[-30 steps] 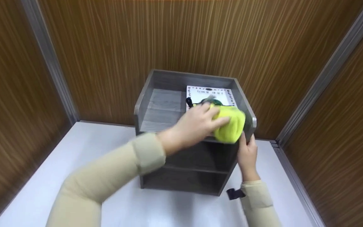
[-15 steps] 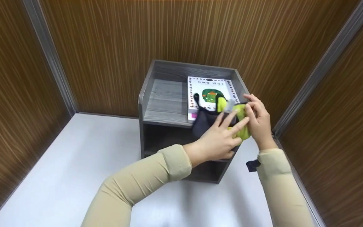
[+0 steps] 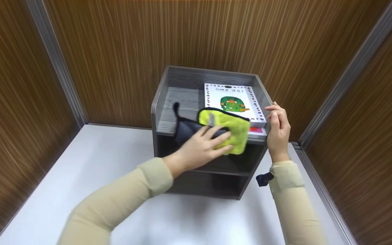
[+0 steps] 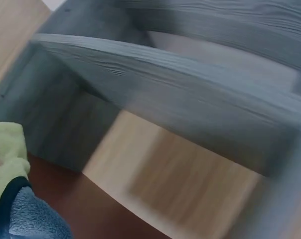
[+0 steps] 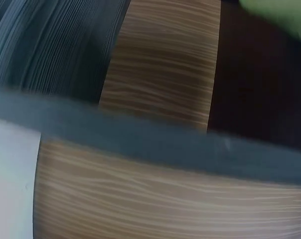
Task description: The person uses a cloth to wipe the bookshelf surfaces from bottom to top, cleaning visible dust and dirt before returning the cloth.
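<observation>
My left hand (image 3: 199, 149) holds a cleaning cloth (image 3: 235, 131), fuzzy yellow-green on one face and dark grey on the other, with black edging and a hanging loop. The cloth is spread in front of the top front edge of a grey wood-grain shelf unit (image 3: 182, 98). In the left wrist view, part of the cloth (image 4: 7, 142) shows at the left, beside a blurred grey compartment. My right hand (image 3: 279, 132) grips the upper edge of the unit's right side panel, with the thumb toward the inside. Its fingers on the outer side are partly hidden.
A white book (image 3: 233, 102) with a green picture lies on another book at the right of the top tray. Two dark compartments lie below. The unit stands on a white floor (image 3: 117, 163) against wood-patterned walls (image 3: 114, 51).
The cloth passed right to the side panel, then swung back left with my left hand, opening out. My right hand moved up the right panel from its front corner.
</observation>
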### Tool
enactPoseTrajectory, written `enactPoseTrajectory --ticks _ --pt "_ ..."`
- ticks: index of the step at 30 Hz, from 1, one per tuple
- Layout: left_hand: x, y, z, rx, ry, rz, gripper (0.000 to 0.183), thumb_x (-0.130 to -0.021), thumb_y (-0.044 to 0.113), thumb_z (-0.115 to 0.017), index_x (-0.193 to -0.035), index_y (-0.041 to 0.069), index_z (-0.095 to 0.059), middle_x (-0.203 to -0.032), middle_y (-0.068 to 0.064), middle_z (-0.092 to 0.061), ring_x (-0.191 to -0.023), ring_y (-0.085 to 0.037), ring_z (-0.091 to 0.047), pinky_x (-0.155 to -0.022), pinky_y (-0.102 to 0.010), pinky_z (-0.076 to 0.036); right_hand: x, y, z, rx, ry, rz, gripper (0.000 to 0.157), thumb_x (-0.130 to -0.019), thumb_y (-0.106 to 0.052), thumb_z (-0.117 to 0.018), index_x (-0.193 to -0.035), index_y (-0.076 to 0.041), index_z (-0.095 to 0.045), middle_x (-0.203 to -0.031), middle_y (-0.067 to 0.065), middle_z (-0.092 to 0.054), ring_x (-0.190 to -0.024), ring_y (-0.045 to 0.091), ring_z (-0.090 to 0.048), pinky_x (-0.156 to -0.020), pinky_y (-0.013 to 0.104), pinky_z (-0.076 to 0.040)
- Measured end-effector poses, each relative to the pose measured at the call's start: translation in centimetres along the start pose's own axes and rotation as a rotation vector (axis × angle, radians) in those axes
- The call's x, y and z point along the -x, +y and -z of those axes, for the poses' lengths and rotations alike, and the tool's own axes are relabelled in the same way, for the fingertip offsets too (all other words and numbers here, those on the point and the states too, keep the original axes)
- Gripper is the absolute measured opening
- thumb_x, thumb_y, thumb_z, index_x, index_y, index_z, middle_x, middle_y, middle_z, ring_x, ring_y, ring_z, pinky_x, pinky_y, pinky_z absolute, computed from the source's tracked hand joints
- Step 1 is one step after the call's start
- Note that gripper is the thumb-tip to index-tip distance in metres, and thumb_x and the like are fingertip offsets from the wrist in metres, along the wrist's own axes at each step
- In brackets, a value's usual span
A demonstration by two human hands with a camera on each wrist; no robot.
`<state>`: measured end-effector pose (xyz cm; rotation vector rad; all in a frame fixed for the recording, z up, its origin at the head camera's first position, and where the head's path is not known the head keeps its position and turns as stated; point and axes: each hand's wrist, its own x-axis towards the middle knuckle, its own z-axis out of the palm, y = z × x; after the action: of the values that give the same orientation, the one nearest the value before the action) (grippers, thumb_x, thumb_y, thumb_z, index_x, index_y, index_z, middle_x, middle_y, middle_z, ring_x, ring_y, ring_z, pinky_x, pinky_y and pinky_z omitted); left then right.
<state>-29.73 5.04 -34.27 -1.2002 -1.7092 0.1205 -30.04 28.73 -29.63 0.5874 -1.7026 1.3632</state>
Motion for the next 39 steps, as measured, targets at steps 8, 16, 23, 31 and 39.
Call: enactPoseTrajectory --ticks 8,16,23,31,39 --pt "6.6 -4.5 3.6 -0.045 -0.024 -0.091 0.034 -0.088 0.013 -0.057 -0.121 0.021 -0.063 -0.132 -0.009 -0.050 -0.124 -0.038 -0.043 -0.088 -0.046 -0.047 0.0 0.2 0.1 -0.032 0.079 0.021 0.021 -0.091 -0.002 -0.039 -0.079 0.014 -0.045 -0.098 0.006 -0.061 -0.123 0.022 -0.044 -0.107 0.035 -0.027" --pt "8.2 -6.1 4.1 -0.034 0.015 -0.121 0.029 -0.090 0.013 -0.057 -0.117 0.017 -0.066 -0.126 -0.010 -0.052 -0.123 -0.039 -0.044 -0.095 -0.040 -0.044 -0.5 0.5 0.1 -0.024 0.101 0.027 0.021 -0.092 -0.002 -0.040 -0.080 0.014 -0.045 -0.098 0.008 -0.060 -0.123 0.023 -0.044 -0.107 0.034 -0.026" --pt "7.6 -5.1 2.6 -0.015 0.048 -0.072 0.030 -0.091 0.013 -0.056 -0.120 0.018 -0.064 -0.125 -0.012 -0.054 -0.121 -0.037 -0.046 -0.098 -0.039 -0.039 -0.1 0.8 -0.2 -0.044 0.104 0.021 0.020 -0.092 0.000 -0.039 -0.080 0.014 -0.045 -0.098 0.007 -0.060 -0.123 0.023 -0.045 -0.107 0.035 -0.027" --pt "4.8 -3.5 0.2 -0.125 0.124 -0.193 0.030 -0.090 0.020 -0.056 -0.119 0.021 -0.065 -0.126 -0.008 -0.054 -0.123 -0.036 -0.045 -0.096 -0.039 -0.043 -0.3 0.9 -0.3 -0.034 0.098 0.015 0.021 -0.092 -0.002 -0.038 -0.080 0.015 -0.044 -0.100 0.013 -0.059 -0.123 0.023 -0.044 -0.107 0.034 -0.027" --pt "0.2 0.1 -1.6 -0.147 0.141 -0.161 0.027 -0.093 0.021 -0.051 -0.115 0.021 -0.067 -0.125 -0.008 -0.056 -0.122 -0.035 -0.046 -0.081 -0.034 -0.051 0.0 0.8 -0.6 -0.084 0.081 0.099 0.018 -0.091 0.005 -0.037 -0.077 0.016 -0.042 -0.096 0.021 -0.057 -0.119 0.025 -0.047 -0.107 0.039 -0.026"
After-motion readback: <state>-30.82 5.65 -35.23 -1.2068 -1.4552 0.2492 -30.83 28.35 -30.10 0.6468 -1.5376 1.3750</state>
